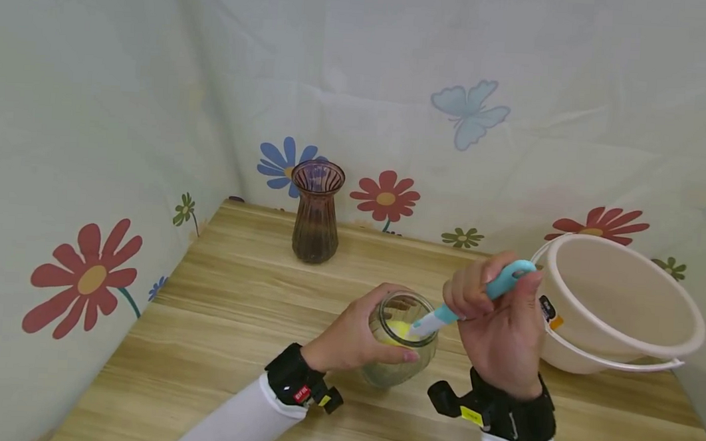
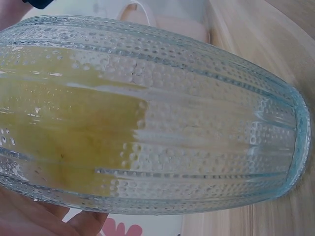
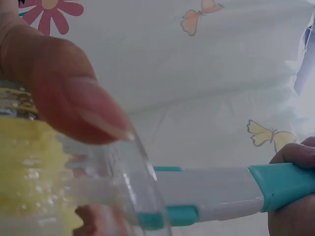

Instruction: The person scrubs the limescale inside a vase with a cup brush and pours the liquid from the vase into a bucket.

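My left hand (image 1: 347, 333) grips a clear ribbed glass jar (image 1: 383, 375) around its side, the thumb near the rim. Inside the jar is a yellow sponge head (image 1: 396, 328), seen through the dimpled glass as a yellow block (image 2: 83, 118) in the left wrist view. It belongs to a sponge brush with a white and turquoise handle (image 1: 508, 278), which leans out over the rim toward the right. Wrapped around that handle is my right hand (image 1: 494, 328), thumb on top near the looped end. Whether the jar's base touches the table cannot be told.
A purple fluted glass vase (image 1: 315, 228) stands at the back of the wooden table (image 1: 204, 319). To the right, close by my right hand, is a pale pink bucket (image 1: 570, 357) with a white handle. A flower-printed curtain (image 1: 361, 68) hangs behind and at the left.
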The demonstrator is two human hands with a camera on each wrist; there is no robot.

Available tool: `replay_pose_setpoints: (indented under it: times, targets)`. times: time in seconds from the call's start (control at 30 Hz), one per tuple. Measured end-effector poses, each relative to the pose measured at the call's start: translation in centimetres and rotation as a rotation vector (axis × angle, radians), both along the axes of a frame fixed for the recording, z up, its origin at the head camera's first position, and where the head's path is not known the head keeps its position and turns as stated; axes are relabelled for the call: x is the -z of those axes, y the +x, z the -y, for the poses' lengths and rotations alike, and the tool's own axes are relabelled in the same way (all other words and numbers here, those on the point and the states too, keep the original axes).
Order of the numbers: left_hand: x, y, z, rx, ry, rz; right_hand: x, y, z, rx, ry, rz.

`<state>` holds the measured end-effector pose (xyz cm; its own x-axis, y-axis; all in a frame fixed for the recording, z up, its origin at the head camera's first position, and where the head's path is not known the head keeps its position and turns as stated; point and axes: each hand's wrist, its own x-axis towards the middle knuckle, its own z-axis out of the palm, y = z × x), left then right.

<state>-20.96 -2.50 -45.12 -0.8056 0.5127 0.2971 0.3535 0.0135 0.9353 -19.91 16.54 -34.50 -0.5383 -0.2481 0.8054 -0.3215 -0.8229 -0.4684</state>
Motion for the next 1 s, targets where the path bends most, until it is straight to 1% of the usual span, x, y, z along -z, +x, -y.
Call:
replay_pose_setpoints:
  times: [0.13,0.23,0.4,0.53,0.63,0.77,0.9,1.0]
  targets:
    - [0.0,0.1,0.0,0.008,0.003,0.002,0.4,-0.2,0.3,-0.029,0.053,-0.014]
    - [0.0,0.0,0.1,0.024,0.011,-0.006,0.6,-0.2,0.8,-0.026,0.104,-0.002]
    - [0.0,-0.1,0.1,0.061,0.036,0.014,1.2,0.0,1.9,0.029,0.229,0.004]
    - [0.0,-0.1,0.2,0.072,0.043,0.029,1.4,0.2,2.6,0.058,0.297,-0.004]
    - [0.0,-0.2,0.2,0.071,0.049,0.015,1.3,0.4,2.8,0.081,0.34,0.015]
    - [0.1,-0.3,0.2,0.077,0.057,0.002,1.4,0.6,2.9,0.122,0.423,0.076]
    - [0.1,-0.3,0.1,0.063,0.036,0.013,1.5,0.8,2.7,0.139,0.535,0.131]
    - [0.2,-0.4,0.1,0.044,0.011,0.015,1.5,0.9,2.6,0.136,0.605,0.142]
